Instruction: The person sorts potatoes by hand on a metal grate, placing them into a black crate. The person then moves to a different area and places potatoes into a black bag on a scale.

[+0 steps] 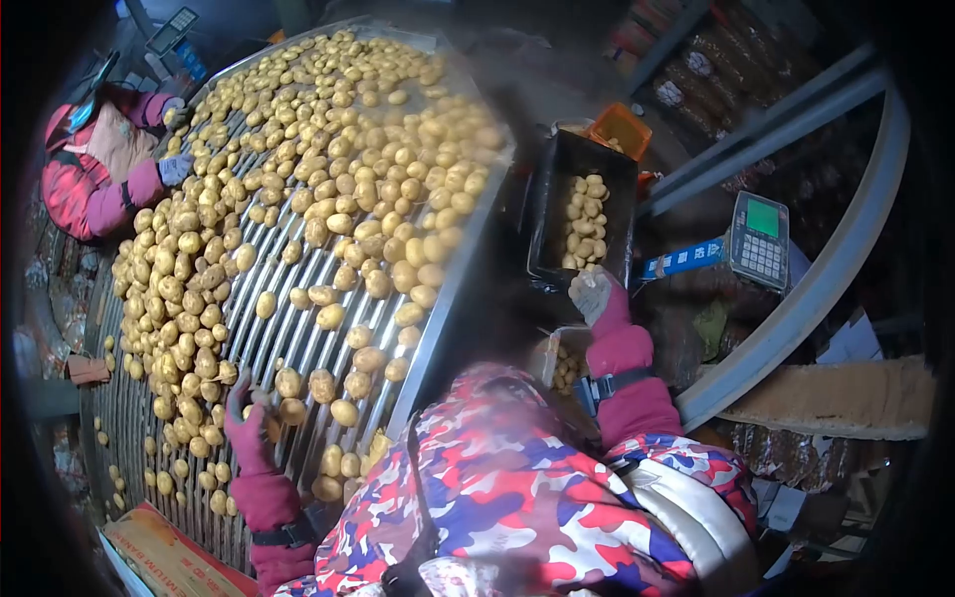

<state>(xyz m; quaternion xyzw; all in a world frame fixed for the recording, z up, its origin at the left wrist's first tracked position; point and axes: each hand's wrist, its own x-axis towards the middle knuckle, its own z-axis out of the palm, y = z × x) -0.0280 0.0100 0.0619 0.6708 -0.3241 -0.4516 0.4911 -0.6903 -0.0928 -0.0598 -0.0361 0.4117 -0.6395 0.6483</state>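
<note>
My left hand (249, 416), in a dusty glove, reaches over the slatted metal sorting table (261, 328) among loose potatoes (189, 298). Its thumb and fingers are apart and curved, next to a potato (291, 411). My right hand (591, 297), gloved too, is at the near end of a black crate (550, 214). Potatoes (585, 221) lie heaped inside this crate, just beyond the fingertips. The fingers of that hand are too indistinct to show whether they hold anything.
A co-worker (104, 159) handles potatoes across the table. A scale display (760, 242) stands right of the crate, with an orange container (621, 129) behind it. A curved metal rail (826, 289) runs along my right. A cardboard box (164, 557) is at lower left.
</note>
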